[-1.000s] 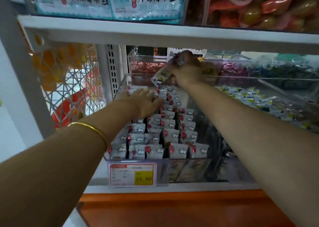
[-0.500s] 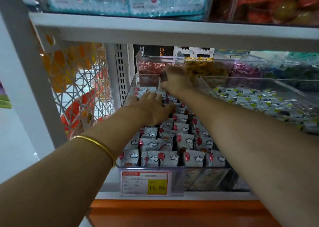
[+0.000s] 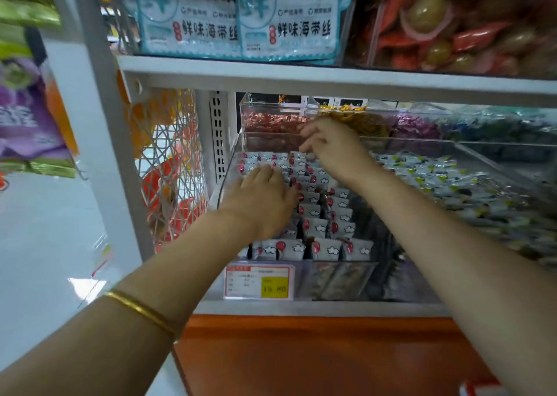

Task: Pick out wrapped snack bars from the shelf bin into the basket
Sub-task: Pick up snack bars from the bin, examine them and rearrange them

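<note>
Bars (image 3: pixel 316 228) in bin (image 3: pixel 337 278): left hand (image 3: pixel 262 200) is resting flat, grip spread; right hand (image 3: pixel 334 145) is hovering rearward (grip: cannot tell).

Shelf frame: a white metal upright (image 3: pixel 99 124) at the left carries a white shelf board (image 3: pixel 301 76) across the top.
Side panel: white lattice mesh (image 3: pixel 168 160) closes the shelving's left end.
Back rail: a slotted white strip (image 3: pixel 219 136) stands upright just beside the mesh.
Base: an orange panel (image 3: pixel 316 356) runs below the shelving.
Floor: pale and glossy (image 3: pixel 45 230), with a bright patch of reflected light.
</note>
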Available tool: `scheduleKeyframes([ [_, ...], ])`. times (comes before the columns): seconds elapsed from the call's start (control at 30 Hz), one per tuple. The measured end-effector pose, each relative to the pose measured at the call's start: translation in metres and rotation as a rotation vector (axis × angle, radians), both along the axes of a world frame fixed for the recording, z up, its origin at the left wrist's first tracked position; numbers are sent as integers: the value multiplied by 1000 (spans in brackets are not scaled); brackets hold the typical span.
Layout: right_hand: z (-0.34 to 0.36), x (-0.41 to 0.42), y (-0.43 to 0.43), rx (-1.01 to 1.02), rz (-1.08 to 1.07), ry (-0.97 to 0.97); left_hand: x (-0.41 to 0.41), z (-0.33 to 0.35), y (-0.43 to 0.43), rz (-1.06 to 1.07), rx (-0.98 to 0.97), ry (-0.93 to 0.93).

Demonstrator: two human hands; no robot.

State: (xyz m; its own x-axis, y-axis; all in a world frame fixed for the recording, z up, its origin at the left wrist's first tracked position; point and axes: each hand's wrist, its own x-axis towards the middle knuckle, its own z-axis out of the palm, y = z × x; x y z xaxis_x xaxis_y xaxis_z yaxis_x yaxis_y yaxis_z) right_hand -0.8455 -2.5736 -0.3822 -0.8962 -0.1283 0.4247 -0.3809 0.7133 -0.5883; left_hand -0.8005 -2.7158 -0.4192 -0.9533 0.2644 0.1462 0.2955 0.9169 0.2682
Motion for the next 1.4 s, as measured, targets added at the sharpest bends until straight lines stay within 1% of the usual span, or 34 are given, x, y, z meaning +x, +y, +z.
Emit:
scheduleKeyframes([
  [0.03, -4, 21, 5, -52, 7, 5, 12, -1, -1, -5, 49, 21],
  [0.1, -12, 61, 12, -91, -7, 15, 34, -6, -2, -62, -8, 53],
  [0.13, -15, 77, 14, -51, -19, 15, 43, -10, -3, -99, -57, 53],
  [0.23, -19, 109, 13, 178, -33, -2, 64, -20, -3, -133, -137, 22],
  [0.33, -24, 123, 8, 445, -91, 25, 75, -26, -3, -96, -223, 34],
  [0.4, -30, 125, 6, 587, -132, 38, 78, -27, -3, -52, -214, 29],
  [0.43, -34, 126, 5, 622, -139, 56, 79, -28, -3, -41, -212, 30],
  [0.5, -38, 125, 5, 598, -125, 112, 80, -30, -4, -39, -214, 37],
  [0.6, -40, 123, 7, 436, -72, 161, 78, -33, -5, -45, -203, 60],
  [0.67, -37, 123, 8, 260, -44, 161, 78, -34, -6, -51, -143, 70],
  [0.77, -25, 129, 14, 32, -43, 245, 81, -29, -6, -60, 63, 135],
  [0.87, -15, 140, 27, -189, -95, 287, 89, -15, -3, -77, 351, 246],
  [0.93, -12, 149, 35, -426, -120, 216, 96, -6, 0, -92, 550, 204],
  [1.0, -13, 156, 38, -660, -112, 93, 102, -1, 2, -120, 711, 96],
  [1.07, -15, 162, 38, -828, -65, -18, 106, 2, 4, -129, 888, -15],
  [1.13, -19, 165, 37, -972, 0, -124, 106, 2, 4, -84, 1057, -137],
  [1.17, -21, 166, 36, -1041, 34, -173, 105, 2, 3, -63, 1104, -176],
  [1.27, -25, 166, 37, -1195, 132, -270, 103, 0, 0, -13, 1149, -221],
  [1.4, -27, 162, 36, -1341, 198, -334, 101, -1, -5, -47, 1321, -279],
])
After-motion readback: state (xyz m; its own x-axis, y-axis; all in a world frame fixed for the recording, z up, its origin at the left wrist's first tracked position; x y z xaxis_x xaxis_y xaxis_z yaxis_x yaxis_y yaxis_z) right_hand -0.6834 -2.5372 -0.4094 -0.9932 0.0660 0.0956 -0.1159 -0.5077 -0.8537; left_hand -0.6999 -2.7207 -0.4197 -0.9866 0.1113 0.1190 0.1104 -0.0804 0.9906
